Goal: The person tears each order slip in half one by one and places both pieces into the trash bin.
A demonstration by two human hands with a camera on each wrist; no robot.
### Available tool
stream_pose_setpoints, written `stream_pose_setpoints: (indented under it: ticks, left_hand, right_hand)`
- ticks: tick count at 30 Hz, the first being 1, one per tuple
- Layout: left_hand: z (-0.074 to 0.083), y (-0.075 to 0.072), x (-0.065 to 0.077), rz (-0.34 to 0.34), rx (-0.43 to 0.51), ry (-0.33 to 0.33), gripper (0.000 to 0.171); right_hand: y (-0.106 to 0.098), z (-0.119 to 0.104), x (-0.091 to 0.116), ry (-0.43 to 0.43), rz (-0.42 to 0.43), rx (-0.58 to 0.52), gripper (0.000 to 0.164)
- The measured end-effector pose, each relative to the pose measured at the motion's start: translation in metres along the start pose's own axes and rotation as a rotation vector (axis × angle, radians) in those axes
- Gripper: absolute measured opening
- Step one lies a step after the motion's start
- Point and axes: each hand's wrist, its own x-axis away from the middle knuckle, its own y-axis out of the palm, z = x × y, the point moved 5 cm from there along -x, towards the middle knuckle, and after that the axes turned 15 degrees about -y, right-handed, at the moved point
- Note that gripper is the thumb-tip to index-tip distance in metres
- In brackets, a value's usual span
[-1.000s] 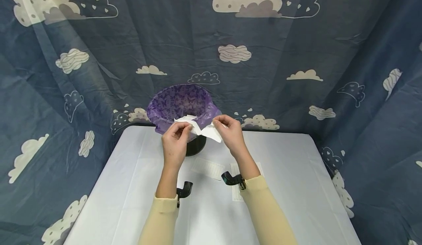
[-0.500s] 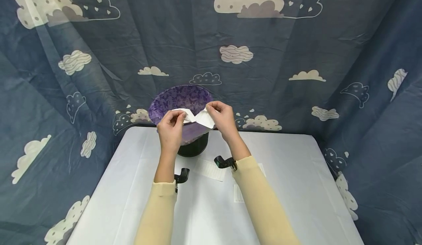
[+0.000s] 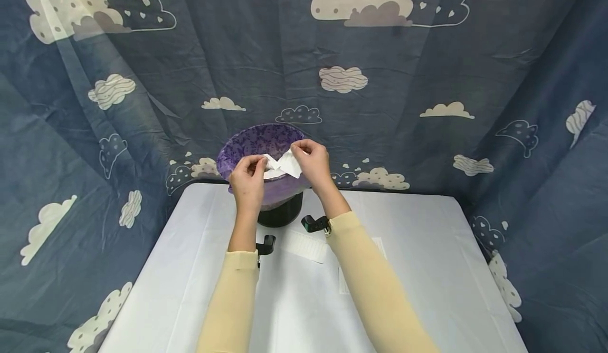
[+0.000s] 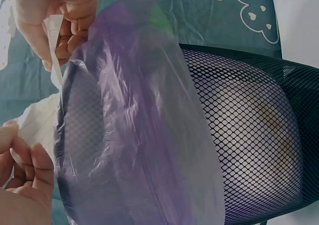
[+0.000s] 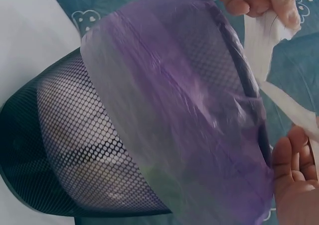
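Note:
A white sheet of paper [image 3: 288, 164] with a V-shaped notch or tear in its upper edge is stretched between both hands over the near rim of a bin. My left hand [image 3: 248, 184] pinches one side between thumb and fingers; my right hand [image 3: 314, 165] pinches the other. In the right wrist view, two strips of the paper [image 5: 258, 45] meet near the rim. The black mesh bin [image 3: 282, 213] is lined with a purple bag [image 3: 247, 147] folded over its rim. Pale contents show through the bin's mesh [image 4: 254, 130].
Two pale printed sheets lie on the white table [image 3: 427, 268]: one sheet [image 3: 305, 246] in front of the bin, another sheet [image 3: 343, 282] partly under the right forearm. A dark cloud-patterned curtain [image 3: 266, 52] hangs behind and at both sides.
Both hands have moved up and forward with the paper, over the bin's near rim. The right hand has also shifted left, bringing the hands slightly closer together.

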Motion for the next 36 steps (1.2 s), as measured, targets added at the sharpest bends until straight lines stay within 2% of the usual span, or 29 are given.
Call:
stream_pose_setpoints:
  ticks: [8, 26, 36]
  left_hand:
    - [-0.0047, -0.0022, -0.0024, 0.043, -0.019, -0.023, 0.014]
    - [-0.0023, -0.0005, -0.0021, 0.024, -0.105, 0.021, 0.015]
    - [-0.0007, -0.0001, 0.0006, 0.013, -0.112, 0.034, 0.016]
  right_hand:
    - [0.0057, -0.0046, -0.0008, -0.009, 0.035, 0.081, 0.019]
    - [0.0049, -0.0066, 0.0024, -0.014, 0.002, 0.038, 0.026]
    - [0.0032, -0.0058, 0.0048, -0.007, -0.014, -0.016, 0.027]
